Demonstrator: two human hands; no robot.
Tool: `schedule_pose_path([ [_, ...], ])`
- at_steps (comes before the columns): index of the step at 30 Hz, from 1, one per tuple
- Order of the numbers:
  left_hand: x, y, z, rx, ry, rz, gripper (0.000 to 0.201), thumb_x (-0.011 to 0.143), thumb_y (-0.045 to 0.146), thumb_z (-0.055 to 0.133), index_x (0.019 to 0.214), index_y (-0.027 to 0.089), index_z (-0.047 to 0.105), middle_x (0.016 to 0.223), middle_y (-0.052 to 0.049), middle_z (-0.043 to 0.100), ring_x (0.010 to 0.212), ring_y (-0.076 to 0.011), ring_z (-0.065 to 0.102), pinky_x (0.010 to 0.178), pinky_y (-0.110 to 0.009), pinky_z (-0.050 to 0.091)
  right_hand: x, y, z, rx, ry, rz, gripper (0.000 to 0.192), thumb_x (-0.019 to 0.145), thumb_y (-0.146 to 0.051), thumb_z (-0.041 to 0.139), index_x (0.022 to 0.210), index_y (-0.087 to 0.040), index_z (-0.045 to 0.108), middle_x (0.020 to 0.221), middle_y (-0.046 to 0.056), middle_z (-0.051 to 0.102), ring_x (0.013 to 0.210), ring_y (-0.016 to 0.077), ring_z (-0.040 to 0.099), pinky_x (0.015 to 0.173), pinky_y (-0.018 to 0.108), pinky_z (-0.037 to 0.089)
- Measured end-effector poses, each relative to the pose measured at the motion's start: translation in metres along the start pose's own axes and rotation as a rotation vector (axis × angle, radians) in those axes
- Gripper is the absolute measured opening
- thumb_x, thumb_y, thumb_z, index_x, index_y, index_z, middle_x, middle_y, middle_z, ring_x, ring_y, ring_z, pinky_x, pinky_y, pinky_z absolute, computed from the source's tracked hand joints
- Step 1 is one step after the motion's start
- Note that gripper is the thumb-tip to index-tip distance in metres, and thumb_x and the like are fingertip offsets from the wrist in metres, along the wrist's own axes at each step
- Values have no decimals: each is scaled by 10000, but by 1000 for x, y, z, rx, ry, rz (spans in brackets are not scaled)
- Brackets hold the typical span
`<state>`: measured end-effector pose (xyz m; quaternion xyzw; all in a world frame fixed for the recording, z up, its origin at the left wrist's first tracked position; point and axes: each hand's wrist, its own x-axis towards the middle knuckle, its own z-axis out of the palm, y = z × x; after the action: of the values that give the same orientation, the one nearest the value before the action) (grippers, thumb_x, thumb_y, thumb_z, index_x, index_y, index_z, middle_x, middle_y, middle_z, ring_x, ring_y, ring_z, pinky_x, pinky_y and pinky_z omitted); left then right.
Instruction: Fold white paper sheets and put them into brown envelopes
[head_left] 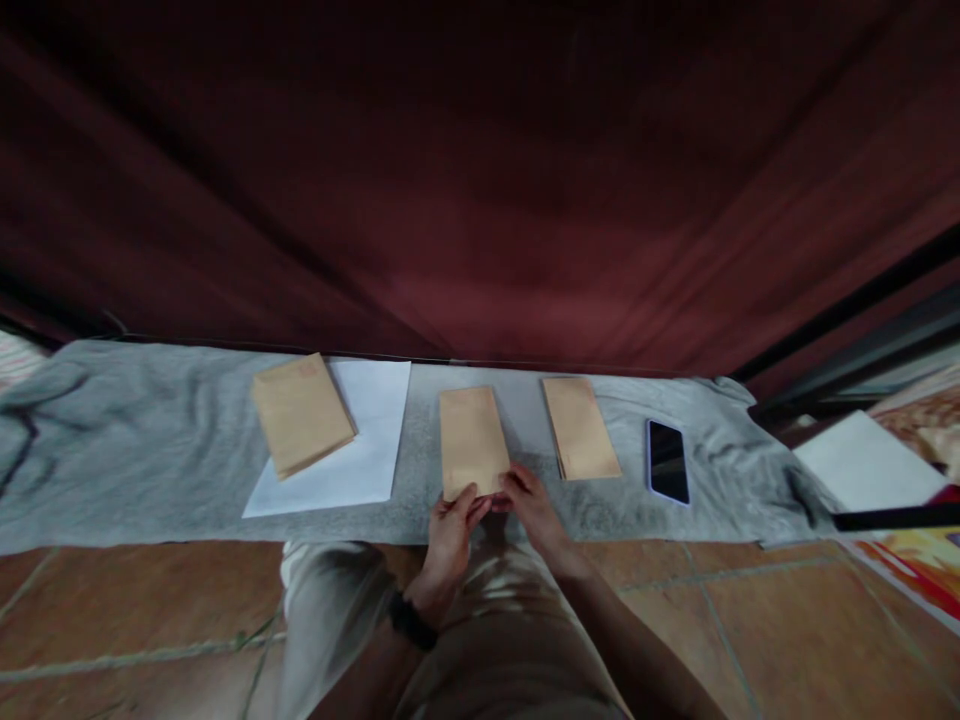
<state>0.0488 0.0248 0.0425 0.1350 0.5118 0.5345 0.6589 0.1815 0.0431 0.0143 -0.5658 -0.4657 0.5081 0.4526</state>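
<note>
Fingers of my left hand (450, 525) and right hand (531, 503) pinch the near edge of the centre-frame brown envelope (472, 440): light, floppy paper, probably best held by that edge.

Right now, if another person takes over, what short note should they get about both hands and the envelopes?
Left hand and right hand: fingers pinch the near end of the middle brown envelope, flat on the grey cloth.
Stack of brown envelopes lies left, on white paper.
Another brown stack lies right, beside a phone.
Which stack is finished: cannot tell.
</note>
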Motion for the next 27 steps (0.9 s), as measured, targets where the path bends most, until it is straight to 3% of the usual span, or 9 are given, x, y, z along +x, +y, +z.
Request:
schedule_pose_path([
  [3,3,5,-4,32,7,-79,288,784,352,841,868,147,657,787,-104,773,782,-226,794,772,-317,647,1,-4,-2,87,-16,87,348,838,-571,645,926,-235,652,748,2,680,593,179,670,521,304,609],
  [6,11,13,-11,88,35,-95,315,787,352,842,848,162,599,737,-86,754,709,-208,782,693,-280,633,3,-3,-3,62,8,116,280,824,-502,660,923,-242,635,667,-32,639,539,159,629,481,275,585],
  [12,19,10,-25,370,77,68,442,766,403,800,1042,192,527,591,32,676,436,-172,649,421,-237,498,-1,13,-1,-144,8,126,383,918,-332,580,1285,-223,597,696,-34,673,509,160,625,457,264,546],
  [14,19,7,-26,453,72,102,491,774,446,769,1099,204,492,555,73,632,370,-153,587,369,-220,430,-4,16,-3,-310,35,23,436,946,-277,541,1378,-220,556,787,5,719,570,186,671,525,306,588],
  [17,16,5,-24,509,65,107,495,803,461,713,1143,217,450,561,88,616,366,-153,582,369,-223,433,-9,14,-8,-618,143,-224,458,970,-216,502,1426,-195,543,1033,110,751,854,263,746,765,418,643],
  [20,12,4,-19,534,75,118,465,850,421,635,1204,216,415,595,68,644,419,-171,632,400,-241,486,-14,8,-12,-846,176,-436,455,1008,-197,455,1455,-179,539,1282,173,685,1168,300,682,981,484,596],
  [23,8,5,-16,535,67,115,506,878,397,579,1299,203,377,603,64,647,427,-172,638,411,-243,500,-20,7,-11,-953,46,-604,521,1031,-184,428,1552,-197,449,1504,134,574,1407,257,529,1144,474,501],
  [27,7,6,-16,518,27,117,628,878,407,586,1411,181,343,576,80,617,394,-157,596,401,-233,481,-30,15,-6,-1083,-121,-713,573,1019,-189,491,1587,-201,420,1615,83,478,1506,232,415,1243,459,389],
])
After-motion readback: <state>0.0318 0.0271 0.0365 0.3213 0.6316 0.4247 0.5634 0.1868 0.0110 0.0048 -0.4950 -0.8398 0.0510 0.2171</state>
